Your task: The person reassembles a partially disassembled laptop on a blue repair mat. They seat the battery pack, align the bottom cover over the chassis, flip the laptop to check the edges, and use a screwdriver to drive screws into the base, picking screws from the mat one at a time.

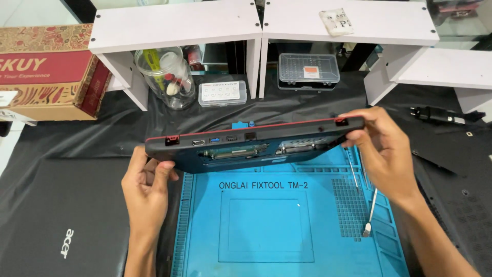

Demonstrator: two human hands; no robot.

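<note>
A black laptop base with a red trim line is held tilted up on its edge above a blue silicone work mat; its port side faces me and its open underside shows circuit parts. My left hand grips the laptop's left corner. Its right corner is gripped by my right hand, thumb underneath. Both hands carry the laptop's weight.
A thin metal pry tool lies on the mat's right side. A second black laptop lies at left, a black cover panel at right. Behind stand white shelves, a clear jar, two clear parts boxes and a cardboard box.
</note>
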